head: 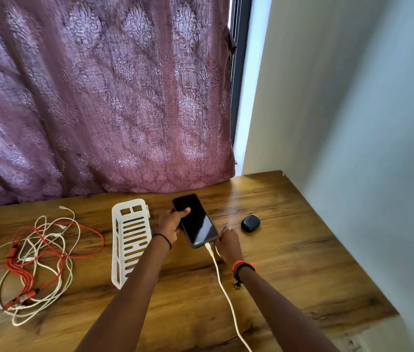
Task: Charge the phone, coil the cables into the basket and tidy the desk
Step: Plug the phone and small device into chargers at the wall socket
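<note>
Left grip [169, 222] clamps the phone [197, 221]; whether right grip [227, 241] pinches the white cable [222, 283] is hidden.

2 forearms are seen bare from the lower edge of the frame up to the wrists. A thin black band [162, 239] is worn round the wrist of the left hand [169, 222]. At the wrist of the right hand [227, 241], 1 red-orange band [239, 263] and 1 black cord bracelet [246, 267] are worn side by side, with a small knotted end hung below. A slim pale ring [227, 228] is worn on 1 finger of that hand.
</note>
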Action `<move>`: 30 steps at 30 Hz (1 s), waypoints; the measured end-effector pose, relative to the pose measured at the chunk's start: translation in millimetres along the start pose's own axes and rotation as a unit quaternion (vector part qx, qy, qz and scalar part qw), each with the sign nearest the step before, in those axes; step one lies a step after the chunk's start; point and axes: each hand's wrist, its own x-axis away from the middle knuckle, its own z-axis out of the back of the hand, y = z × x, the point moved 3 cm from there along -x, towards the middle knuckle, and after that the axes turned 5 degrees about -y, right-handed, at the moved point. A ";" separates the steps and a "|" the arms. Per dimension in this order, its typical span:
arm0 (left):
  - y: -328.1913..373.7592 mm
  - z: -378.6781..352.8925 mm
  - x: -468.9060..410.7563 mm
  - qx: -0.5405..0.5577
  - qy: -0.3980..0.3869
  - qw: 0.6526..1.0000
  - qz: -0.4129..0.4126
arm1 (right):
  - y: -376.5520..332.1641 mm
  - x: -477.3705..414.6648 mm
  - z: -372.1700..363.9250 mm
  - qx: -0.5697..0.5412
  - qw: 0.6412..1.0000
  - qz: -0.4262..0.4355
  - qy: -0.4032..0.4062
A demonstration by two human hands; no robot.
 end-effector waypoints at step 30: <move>-76.9 -24.7 11.8 -0.320 -0.033 0.946 -0.037 | 50.7 9.5 52.1 -0.329 0.943 -0.022 0.040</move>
